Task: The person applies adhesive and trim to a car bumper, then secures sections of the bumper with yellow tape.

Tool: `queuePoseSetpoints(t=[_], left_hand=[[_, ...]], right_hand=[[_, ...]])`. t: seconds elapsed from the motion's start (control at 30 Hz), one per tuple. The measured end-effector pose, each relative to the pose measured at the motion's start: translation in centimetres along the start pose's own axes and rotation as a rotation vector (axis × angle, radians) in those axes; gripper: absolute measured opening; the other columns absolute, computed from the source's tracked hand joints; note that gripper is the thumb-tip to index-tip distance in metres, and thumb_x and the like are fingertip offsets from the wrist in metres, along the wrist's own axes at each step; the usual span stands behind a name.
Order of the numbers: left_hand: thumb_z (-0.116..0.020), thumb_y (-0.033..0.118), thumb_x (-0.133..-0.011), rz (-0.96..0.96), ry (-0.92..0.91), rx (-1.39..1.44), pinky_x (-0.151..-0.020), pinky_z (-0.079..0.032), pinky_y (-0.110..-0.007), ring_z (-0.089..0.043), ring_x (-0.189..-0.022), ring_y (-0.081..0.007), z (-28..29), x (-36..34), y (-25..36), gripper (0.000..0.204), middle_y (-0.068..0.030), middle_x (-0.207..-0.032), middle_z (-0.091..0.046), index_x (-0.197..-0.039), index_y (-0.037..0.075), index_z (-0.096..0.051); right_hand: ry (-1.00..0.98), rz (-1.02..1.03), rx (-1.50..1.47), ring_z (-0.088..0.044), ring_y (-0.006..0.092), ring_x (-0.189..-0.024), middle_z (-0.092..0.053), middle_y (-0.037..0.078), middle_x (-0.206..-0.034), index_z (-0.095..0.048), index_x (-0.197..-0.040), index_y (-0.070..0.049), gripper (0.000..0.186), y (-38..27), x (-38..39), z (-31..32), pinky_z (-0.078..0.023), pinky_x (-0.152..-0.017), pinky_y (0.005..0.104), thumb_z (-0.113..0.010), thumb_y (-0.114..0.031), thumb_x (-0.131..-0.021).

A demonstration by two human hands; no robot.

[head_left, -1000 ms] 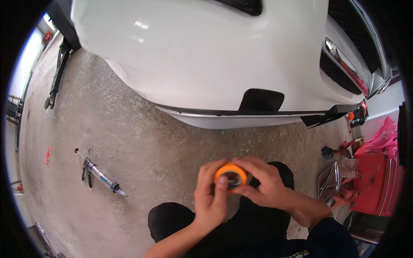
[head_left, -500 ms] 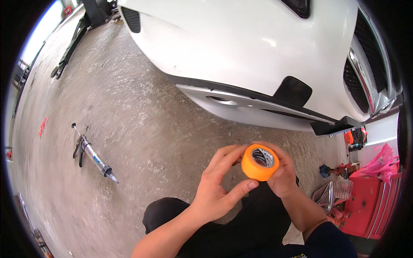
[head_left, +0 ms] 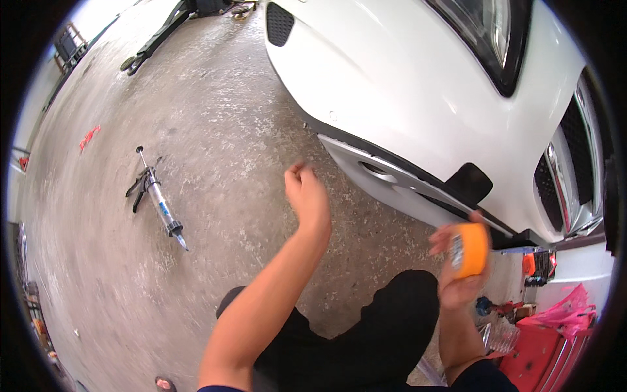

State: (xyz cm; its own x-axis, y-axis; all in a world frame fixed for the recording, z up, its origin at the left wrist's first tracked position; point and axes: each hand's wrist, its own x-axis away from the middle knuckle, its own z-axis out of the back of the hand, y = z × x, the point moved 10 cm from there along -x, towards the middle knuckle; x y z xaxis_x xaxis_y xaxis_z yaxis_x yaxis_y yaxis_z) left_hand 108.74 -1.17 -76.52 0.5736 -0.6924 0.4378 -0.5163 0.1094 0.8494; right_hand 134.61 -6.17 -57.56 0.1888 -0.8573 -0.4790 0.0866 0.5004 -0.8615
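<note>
My right hand [head_left: 460,284] holds an orange tape roll [head_left: 469,251] at the lower right of the white car's front bumper [head_left: 418,117], its fingers blurred by movement. My left hand [head_left: 308,199] is raised over the floor beside the bumper's lower pale trim [head_left: 356,179], away from the tape. Its fingers are curled closed; their tips are blurred, and I cannot make out what, if anything, is in them. A clear-barrelled caulking gun [head_left: 160,204] with a black handle lies on the concrete to the left of my hands.
A black lift arm [head_left: 160,39] crosses the upper left. A red scrap [head_left: 89,138] lies on the floor [head_left: 215,130]. At the lower right stand a red tool chest [head_left: 539,356] with a pink plastic bag [head_left: 565,313], and assorted tools. My dark-trousered knees are below.
My left hand has left the tape and moved up and left. My right hand has carried the roll rightward. The view has shifted, showing more of the bumper's corner and headlight.
</note>
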Motion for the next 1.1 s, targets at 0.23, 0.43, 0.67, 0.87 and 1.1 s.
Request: queuePoseSetpoints(t=[0.23,0.43,0.67,0.87,1.1], left_hand=[[-0.025,0.039,-0.104,0.137,0.006,0.577,-0.103,-0.037,-0.039,-0.046,-0.125,-0.0303,-7.1,-7.6,-3.9,0.054,-0.0181,-0.138,-0.046,-0.138,0.0,-0.04],[-0.025,0.029,-0.105,0.035,0.09,0.529,-0.106,-0.035,-0.039,-0.043,-0.129,-0.0306,-6.4,-7.3,-2.2,0.05,-0.0194,-0.143,-0.041,-0.145,0.0,-0.032],[-0.028,0.019,-0.104,-0.107,0.242,0.368,-0.101,-0.042,-0.036,-0.051,-0.121,-0.0252,-4.9,-6.5,0.3,0.041,-0.0161,-0.137,-0.049,-0.14,0.001,-0.039],[-0.032,0.016,-0.103,-0.144,0.305,0.402,-0.096,-0.045,-0.037,-0.056,-0.112,-0.0268,-5.1,-6.1,1.0,0.036,-0.0175,-0.127,-0.055,-0.129,-0.003,-0.049],[-0.036,0.019,-0.102,-0.263,0.439,0.295,-0.093,-0.045,-0.036,-0.058,-0.105,-0.0276,-3.2,-5.5,3.1,0.035,-0.0182,-0.117,-0.058,-0.121,-0.004,-0.053]], right_hand=[[0.191,0.647,0.769,-0.062,0.0277,-0.103,-0.056,0.03,-0.124,-0.028,-0.14,0.014,0.099,-9.2,-10.9,3.5,-0.051,-0.088,0.0342,-0.057,-0.064,-0.087],[0.175,0.701,0.651,-0.058,0.0242,-0.105,-0.052,0.03,-0.126,-0.027,-0.142,0.008,0.103,-8.1,-10.8,5.7,-0.048,-0.078,0.0221,-0.053,-0.072,-0.083],[-0.162,0.672,0.541,-0.064,0.0289,-0.094,-0.059,0.022,-0.116,-0.043,-0.13,0.003,0.08,-6.0,-6.4,0.6,-0.053,-0.074,0.033,-0.065,-0.057,-0.081],[-0.793,0.121,0.5,-0.067,0.0284,-0.088,-0.061,0.02,-0.108,-0.038,-0.134,0.002,0.085,2.3,-1.4,-9.2,-0.056,-0.073,0.0374,-0.075,-0.052,-0.078],[-0.168,0.614,0.79,-0.061,0.0314,-0.096,-0.059,0.026,-0.109,-0.03,-0.139,0.011,0.09,-6.7,-9.8,-5.0,-0.049,-0.085,0.0414,-0.051,-0.061,-0.089]])
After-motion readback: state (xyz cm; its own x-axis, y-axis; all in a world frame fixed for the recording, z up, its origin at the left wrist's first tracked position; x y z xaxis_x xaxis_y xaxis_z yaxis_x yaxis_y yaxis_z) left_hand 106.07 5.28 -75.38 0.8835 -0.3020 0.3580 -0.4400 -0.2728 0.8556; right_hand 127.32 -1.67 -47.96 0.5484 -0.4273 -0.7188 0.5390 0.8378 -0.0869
